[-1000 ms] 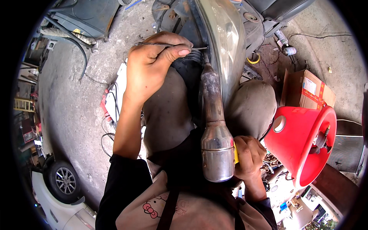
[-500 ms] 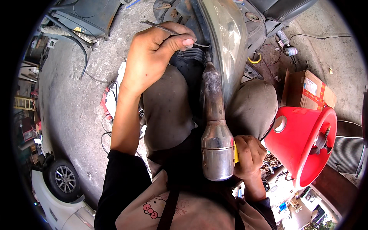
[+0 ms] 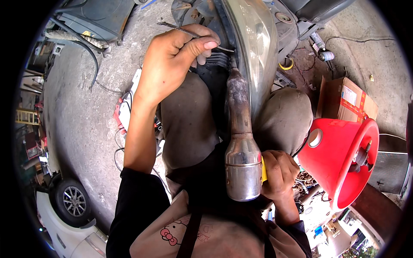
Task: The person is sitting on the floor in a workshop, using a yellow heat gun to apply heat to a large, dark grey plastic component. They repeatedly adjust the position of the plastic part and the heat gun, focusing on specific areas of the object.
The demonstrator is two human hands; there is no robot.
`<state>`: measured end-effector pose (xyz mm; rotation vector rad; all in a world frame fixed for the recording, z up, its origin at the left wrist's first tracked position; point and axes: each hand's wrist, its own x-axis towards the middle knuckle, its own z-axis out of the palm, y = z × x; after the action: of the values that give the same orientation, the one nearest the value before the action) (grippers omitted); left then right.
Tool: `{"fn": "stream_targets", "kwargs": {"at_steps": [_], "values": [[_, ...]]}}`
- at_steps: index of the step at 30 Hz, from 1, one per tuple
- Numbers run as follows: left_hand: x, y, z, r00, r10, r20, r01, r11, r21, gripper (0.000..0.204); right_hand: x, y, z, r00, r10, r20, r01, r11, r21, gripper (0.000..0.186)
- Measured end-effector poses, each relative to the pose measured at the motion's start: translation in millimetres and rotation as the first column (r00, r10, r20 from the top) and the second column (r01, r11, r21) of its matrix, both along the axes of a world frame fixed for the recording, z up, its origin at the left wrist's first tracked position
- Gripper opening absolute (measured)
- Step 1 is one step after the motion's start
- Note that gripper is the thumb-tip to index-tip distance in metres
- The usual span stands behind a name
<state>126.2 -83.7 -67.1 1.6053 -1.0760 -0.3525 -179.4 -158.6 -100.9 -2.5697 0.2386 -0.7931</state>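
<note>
My left hand (image 3: 170,64) is closed in a pinch on a thin dark rod (image 3: 174,27), whose near end slants down toward the seam of a car headlight (image 3: 254,47). My right hand (image 3: 278,174) is wrapped round the yellow handle of a hot-air gun (image 3: 243,170) with a long, heat-stained metal barrel. The barrel points away from me, and its narrow nozzle ends close to the rod's tip, along the edge between the clear lens and the black housing (image 3: 213,62). Whether rod and nozzle touch the housing is hard to tell. The headlight stands between my knees.
On the right lies a red cone-shaped bucket (image 3: 331,150) with a part inside, beside a cardboard box (image 3: 348,101). Cables and a red-and-white tool (image 3: 122,112) lie left of my leg. A white car's wheel (image 3: 73,202) is at lower left. Cans (image 3: 326,56) lie at upper right.
The hot-air gun's rear end has shifted very slightly left. The fingers of my left hand have moved a little around the rod. Otherwise the pose is nearly the same.
</note>
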Motion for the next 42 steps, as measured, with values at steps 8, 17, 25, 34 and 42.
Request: {"fn": "stream_targets", "kwargs": {"at_steps": [8, 17, 25, 34, 42], "values": [[-2.0, -0.5, -1.3, 0.999, -0.001, 0.042, 0.002, 1.000, -0.010, 0.019, 0.4, 0.0, -1.5, 1.000, -0.003, -0.004, 0.003, 1.000, 0.001, 0.042], [-3.0, -2.1, -1.9, 1.000, 0.018, -0.008, -0.018, 0.999, -0.042, 0.018, 1.9, -0.7, -3.0, 1.000, 0.002, 0.004, -0.002, 1.000, -0.006, 0.042], [-4.0, -3.1, -0.7, 1.000, 0.026, -0.017, -0.026, 0.999, -0.025, 0.017, 1.3, -0.9, -2.2, 1.000, 0.006, -0.006, -0.006, 1.000, -0.002, 0.044], [-3.8, -4.1, -2.1, 0.999, 0.018, -0.028, -0.019, 0.999, -0.037, 0.016, 1.1, -0.7, -3.0, 1.000, 0.005, -0.002, -0.005, 1.000, 0.000, 0.047], [-2.9, -4.5, -2.1, 1.000, 0.001, -0.029, -0.002, 0.999, -0.041, 0.016, -0.1, -0.6, -4.3, 1.000, 0.007, -0.008, -0.007, 1.000, 0.002, 0.048]]}}
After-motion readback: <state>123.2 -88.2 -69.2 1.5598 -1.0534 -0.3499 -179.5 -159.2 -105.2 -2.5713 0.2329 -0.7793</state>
